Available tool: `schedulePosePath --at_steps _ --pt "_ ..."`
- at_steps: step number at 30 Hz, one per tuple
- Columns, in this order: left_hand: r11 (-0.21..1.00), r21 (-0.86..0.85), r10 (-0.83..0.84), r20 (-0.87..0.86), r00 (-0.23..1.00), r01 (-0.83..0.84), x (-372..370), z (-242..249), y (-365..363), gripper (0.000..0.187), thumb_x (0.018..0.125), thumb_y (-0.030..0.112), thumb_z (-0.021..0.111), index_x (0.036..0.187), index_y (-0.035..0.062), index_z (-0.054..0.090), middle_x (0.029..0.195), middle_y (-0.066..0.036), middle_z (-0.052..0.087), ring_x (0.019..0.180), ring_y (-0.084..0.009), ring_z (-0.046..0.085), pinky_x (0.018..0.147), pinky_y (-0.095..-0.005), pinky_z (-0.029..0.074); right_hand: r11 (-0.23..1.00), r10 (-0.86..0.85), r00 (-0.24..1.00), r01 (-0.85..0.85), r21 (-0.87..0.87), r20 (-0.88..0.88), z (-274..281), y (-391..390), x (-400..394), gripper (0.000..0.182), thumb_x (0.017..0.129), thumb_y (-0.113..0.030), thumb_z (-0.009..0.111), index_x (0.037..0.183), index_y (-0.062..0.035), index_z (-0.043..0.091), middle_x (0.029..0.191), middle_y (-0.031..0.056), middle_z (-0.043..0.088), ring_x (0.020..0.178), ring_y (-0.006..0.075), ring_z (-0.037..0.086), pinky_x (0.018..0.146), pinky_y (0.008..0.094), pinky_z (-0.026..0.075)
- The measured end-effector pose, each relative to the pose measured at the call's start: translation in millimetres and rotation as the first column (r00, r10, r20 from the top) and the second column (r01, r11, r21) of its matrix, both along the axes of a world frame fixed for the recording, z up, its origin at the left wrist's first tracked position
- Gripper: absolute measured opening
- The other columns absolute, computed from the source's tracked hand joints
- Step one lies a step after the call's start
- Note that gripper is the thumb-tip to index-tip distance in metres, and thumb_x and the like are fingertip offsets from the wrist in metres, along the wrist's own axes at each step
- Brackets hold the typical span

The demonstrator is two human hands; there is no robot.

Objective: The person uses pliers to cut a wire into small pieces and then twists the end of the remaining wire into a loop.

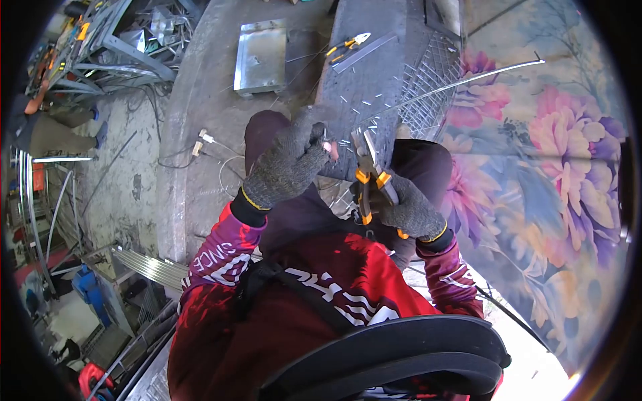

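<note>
My left hand (289,157), in a grey knit glove, is raised over the near edge of the dark metal plank (371,83). Its fingers are curled together, a bare fingertip shows, and what they pinch is too small to name. My right hand (409,208), gloved too, grips orange-and-black pliers (372,179), whose jaws point up and stand a little apart. Short cut pieces of wire (364,103) lie scattered on the plank just beyond both hands. A long thin rod (478,77) slants from the plank toward the upper right.
A second pair of pliers (349,45) lies beside a flat metal strip (364,53). Further left sits a shiny metal box (261,59). Wire mesh (431,87) rests right of the plank, near a floral sheet (548,154). Another person (60,130) is at far left, by metal frames.
</note>
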State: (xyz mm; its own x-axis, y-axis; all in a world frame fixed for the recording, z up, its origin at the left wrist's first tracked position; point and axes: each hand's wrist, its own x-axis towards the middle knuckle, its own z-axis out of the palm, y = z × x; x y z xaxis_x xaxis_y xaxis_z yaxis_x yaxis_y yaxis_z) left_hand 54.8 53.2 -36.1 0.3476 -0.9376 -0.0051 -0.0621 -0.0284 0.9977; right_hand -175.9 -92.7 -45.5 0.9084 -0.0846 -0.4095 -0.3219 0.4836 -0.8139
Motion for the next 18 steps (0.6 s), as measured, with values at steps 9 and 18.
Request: schedulePosePath --at_steps 9,18 --pt "0.985 -0.133 0.159 0.42 0.894 -0.112 5 -3 0 0.028 0.078 0.006 0.068 0.105 -0.0013 0.068 0.114 -0.015 0.057 0.109 -0.0273 0.058 0.091 -0.0355 0.05 0.997 0.075 0.996 -0.076 0.025 0.039 5 8 15 0.063 0.084 0.005 0.071 0.142 -0.0035 0.047 0.123 0.0068 0.063 0.111 0.0145 0.059 0.097 0.0287 0.048" --pt "0.982 -0.177 0.153 0.517 0.842 -0.07 10 -3 1 0.029 0.082 0.008 0.067 0.109 -0.0015 0.069 0.113 -0.014 0.058 0.105 -0.0268 0.061 0.09 -0.0351 0.051 0.974 0.181 0.981 -0.189 -0.128 -0.077 -6 9 15 0.053 0.084 0.003 0.067 0.135 -0.0045 0.054 0.106 0.0032 0.065 0.097 0.012 0.061 0.083 0.0279 0.051"
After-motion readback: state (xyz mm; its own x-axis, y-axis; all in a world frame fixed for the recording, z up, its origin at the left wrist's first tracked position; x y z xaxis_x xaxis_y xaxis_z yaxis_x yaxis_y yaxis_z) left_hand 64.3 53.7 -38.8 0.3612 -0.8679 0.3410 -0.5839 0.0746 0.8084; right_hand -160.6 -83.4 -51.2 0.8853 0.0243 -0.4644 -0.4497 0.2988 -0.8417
